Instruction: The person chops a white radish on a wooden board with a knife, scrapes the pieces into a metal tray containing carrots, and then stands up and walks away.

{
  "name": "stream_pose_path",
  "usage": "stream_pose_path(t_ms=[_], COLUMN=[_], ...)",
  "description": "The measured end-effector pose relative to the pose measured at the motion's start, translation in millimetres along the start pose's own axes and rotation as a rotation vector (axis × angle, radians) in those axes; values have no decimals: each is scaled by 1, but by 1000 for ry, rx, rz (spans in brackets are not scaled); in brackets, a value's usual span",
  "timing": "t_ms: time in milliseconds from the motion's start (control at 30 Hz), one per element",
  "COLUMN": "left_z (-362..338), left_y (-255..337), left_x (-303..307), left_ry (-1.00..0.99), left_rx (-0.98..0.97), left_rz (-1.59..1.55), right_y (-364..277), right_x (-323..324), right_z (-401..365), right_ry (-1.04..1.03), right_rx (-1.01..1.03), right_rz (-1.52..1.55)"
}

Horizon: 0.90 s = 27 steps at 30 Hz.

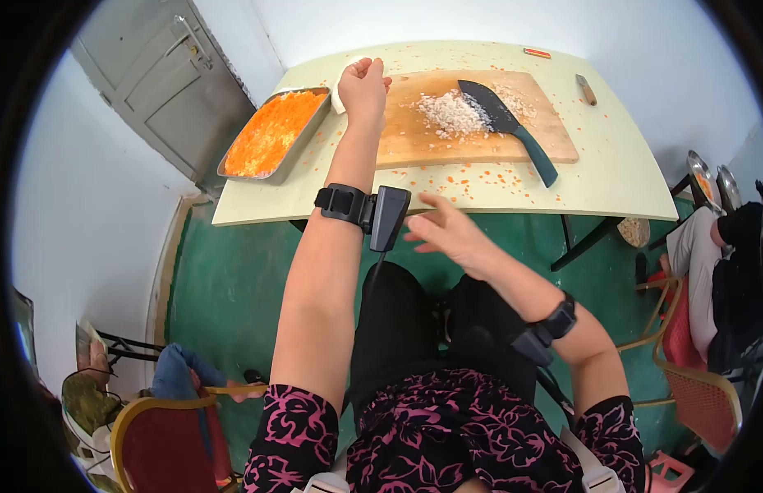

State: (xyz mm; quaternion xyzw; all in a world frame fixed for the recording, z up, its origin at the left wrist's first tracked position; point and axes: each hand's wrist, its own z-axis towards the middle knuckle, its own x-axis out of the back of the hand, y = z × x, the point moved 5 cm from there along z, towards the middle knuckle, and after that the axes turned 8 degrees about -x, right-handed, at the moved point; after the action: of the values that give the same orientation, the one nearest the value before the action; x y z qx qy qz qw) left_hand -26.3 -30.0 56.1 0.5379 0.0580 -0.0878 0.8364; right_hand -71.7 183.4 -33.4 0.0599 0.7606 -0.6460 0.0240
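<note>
My left hand (365,89) is stretched out over the far left part of the table, its fingers curled closed. Partly behind it shows a white cloth-like thing (338,97); whether the fingers grip it is hidden. Near the table's front edge my right hand (457,234) has its fingers apart and holds nothing, close to the black device strapped on my left forearm. On the wooden cutting board (521,149) lies a heap of chopped white pieces (449,115). A dark cleaver (498,111) with a green handle rests across the board, its blade touching the heap.
Left on the table stands a metal tray (293,154) filled with orange and yellowish chopped bits. A peeler-like tool with a wooden handle (589,92) and a small red item (537,52) lie at the back right. Orange scraps dot the tabletop. People sit on both sides.
</note>
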Motion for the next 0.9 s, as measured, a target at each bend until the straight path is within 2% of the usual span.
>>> stream_pose_path(t_ms=[33,133,233,333,433,533,633,667,767,800,867,900], left_z=[-1,-7,-13,-34,-58,-74,-102,-100,-72,-68,-60,-58], left_y=[1,2,15,29,42,36,14,10,15,12,7,3], left_x=[-3,-4,-4,-15,-35,-53,-62,-60,-46,-40,-22,-11], left_ry=[-2,-2,46,-119,-254,-368,-633,-666,-436,-447,-451,-441], left_rx=[-13,-129,-643,-667,-1137,-1388,-1613,-1545,-1102,-1010,-831,-811], left_rz=[27,218,697,708,909,1067,1128,1088,976,979,977,984], right_y=[1,-19,-22,-23,-26,-25,-34,-26,-1,7,-3,-12], right_x=[-12,-32,-46,-48,-51,-52,-53,-52,-45,-35,2,22], right_z=[2,3,0,-7,-15,-17,-30,-28,-27,-28,-28,-32], right_ry=[-48,-141,-253,-270,-256,-258,-318,-325,-306,-246,-1,122], right_rx=[-8,50,-77,-112,-167,-97,-174,-221,-352,-420,-147,-8], right_rz=[122,72,243,271,388,301,287,304,279,276,-129,-333])
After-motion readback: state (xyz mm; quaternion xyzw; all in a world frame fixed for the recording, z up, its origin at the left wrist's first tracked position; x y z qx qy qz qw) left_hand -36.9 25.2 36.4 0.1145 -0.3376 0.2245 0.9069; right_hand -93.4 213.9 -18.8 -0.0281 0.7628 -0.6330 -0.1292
